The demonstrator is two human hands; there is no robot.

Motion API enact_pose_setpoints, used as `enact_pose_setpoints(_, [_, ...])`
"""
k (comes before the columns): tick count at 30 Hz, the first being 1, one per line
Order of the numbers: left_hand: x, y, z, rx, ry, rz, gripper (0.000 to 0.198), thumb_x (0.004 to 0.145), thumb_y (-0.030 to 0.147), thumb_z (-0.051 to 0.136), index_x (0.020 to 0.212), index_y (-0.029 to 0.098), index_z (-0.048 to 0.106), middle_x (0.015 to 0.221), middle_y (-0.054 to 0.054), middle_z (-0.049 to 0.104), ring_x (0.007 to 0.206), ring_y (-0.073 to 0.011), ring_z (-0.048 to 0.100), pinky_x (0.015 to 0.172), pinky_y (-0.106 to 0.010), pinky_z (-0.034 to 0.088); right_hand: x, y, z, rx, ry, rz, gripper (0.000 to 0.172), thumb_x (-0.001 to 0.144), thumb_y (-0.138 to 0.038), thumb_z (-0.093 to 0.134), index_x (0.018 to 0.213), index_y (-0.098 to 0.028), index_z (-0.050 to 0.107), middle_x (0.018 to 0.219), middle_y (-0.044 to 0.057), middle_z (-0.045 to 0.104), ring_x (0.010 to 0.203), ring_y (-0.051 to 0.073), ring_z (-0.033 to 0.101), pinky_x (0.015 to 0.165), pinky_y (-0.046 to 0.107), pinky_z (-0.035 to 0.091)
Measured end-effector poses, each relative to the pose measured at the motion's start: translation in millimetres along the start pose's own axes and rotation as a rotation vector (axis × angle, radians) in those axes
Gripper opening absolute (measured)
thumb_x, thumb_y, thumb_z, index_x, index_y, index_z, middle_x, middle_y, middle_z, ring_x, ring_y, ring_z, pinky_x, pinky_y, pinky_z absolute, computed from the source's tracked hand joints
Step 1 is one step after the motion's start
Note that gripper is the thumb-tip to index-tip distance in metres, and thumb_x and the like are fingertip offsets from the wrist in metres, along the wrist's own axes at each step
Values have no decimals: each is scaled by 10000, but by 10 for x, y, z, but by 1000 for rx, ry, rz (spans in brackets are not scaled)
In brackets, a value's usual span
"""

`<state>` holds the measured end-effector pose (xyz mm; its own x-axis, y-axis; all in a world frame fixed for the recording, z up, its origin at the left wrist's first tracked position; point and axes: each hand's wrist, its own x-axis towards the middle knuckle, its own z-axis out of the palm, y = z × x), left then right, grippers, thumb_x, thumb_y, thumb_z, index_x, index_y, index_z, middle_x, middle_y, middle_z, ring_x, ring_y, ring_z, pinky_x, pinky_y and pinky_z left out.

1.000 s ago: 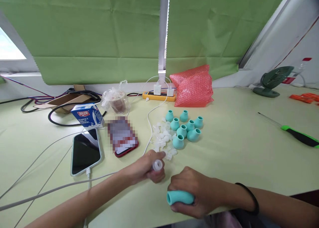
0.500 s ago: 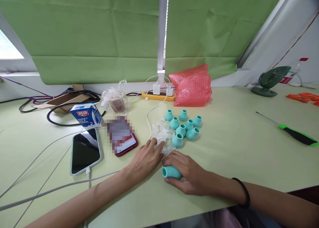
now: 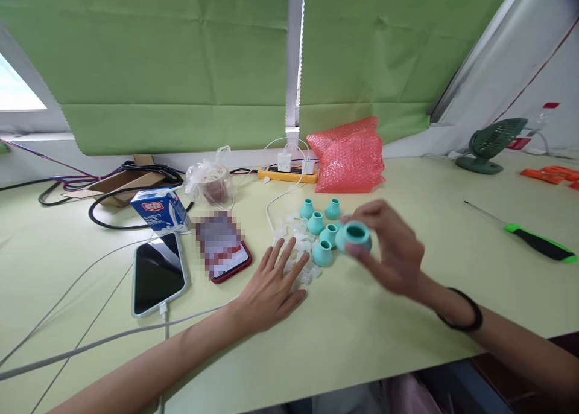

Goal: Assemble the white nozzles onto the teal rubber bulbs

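Observation:
My right hand (image 3: pixel 393 248) grips a teal, bulb-shaped piece (image 3: pixel 355 239) between thumb and fingers, its round opening turned up toward me. It is held above the table at the right side of a group of similar teal pieces (image 3: pixel 322 253), which stand with their necks up; the raised hand hides some of that group. My left hand (image 3: pixel 275 281) lies palm down with fingers spread, its fingertips at a loose pile of small translucent white plastic parts (image 3: pixel 306 271). Part of the pile is covered by those fingers.
Left of the pile lie a red-cased phone (image 3: pixel 226 254) and a phone on a charging cable (image 3: pixel 159 274), near a milk carton (image 3: pixel 161 210). A yellow power strip (image 3: pixel 286 174) and pink bubble wrap (image 3: pixel 348 157) sit at the back. At right are a screwdriver (image 3: pixel 538 242) and a fan (image 3: pixel 491 145).
My right hand has lifted a teal piece from near the table's front, moving up and right and turning its opening upward. My left hand's fingers have spread flat.

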<state>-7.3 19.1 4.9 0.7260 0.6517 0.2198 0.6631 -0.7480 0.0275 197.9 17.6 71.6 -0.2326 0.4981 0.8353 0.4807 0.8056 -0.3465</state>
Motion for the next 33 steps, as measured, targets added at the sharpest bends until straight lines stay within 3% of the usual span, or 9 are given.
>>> enact_pose_setpoints(2, [1,-15,14,-21,-24,16,504,853,336,334,1307,149,219,1399,-158,82,1266,-348,-2,982,-508,198,222,248,-118,-73,119,73,119,742,-277,542,846,-224,565,814,44,528,777,179,523,651,315,454])
enact_pose_setpoints(6, [5,-39,28,-52,-32,24,481,865,298,316,1305,123,229,1397,-157,112,1264,-324,-71,1004,-495,183,492,945,-241,-226,21,374,210,710,-363,550,828,-192,581,836,45,579,723,152,555,661,280,470])
enact_pose_setpoints(9, [4,-47,41,-73,-1,18,498,862,309,327,1312,136,204,1405,-148,70,1262,-315,-84,1003,-500,188,429,1438,-186,-247,-80,479,226,638,-343,596,709,-128,603,692,58,614,612,168,571,581,298,475])
enact_pose_setpoints(12, [3,-45,61,-75,29,-8,529,851,319,350,1315,127,182,1403,-170,-21,1261,-325,-70,994,-497,204,254,1736,-95,-258,-158,524,212,625,-292,583,711,-100,614,683,67,631,611,162,579,591,287,472])
enact_pose_setpoints(20, [-3,-15,67,-26,20,-29,487,845,326,349,1275,110,274,1394,-189,80,1264,-337,-29,982,-532,184,161,1880,-190,-353,-176,534,243,580,-303,616,740,-120,616,707,60,630,612,160,570,604,283,451])
enact_pose_setpoints(24, [-16,-27,69,-69,2,-6,485,854,305,334,1281,88,260,1377,-204,147,1271,-311,-12,998,-484,212,108,1974,-158,-344,-251,539,230,575,-282,624,734,-117,634,687,61,637,596,161,567,582,278,439])
enact_pose_setpoints(29, [-19,-39,65,-104,-11,-6,487,855,292,334,1291,98,238,1386,-195,120,1276,-294,63,1005,-463,221,34,2079,-150,-300,-265,554,291,622,-304,599,824,-96,634,736,79,643,592,153,573,556,260,449])
enact_pose_setpoints(33, [-16,-38,55,-98,-2,-17,508,850,321,344,1300,116,229,1399,-175,68,1273,-313,5,999,-492,206,21,2079,-146,-266,-244,553,335,633,-338,602,849,-84,634,773,99,648,618,163,587,584,270,471])
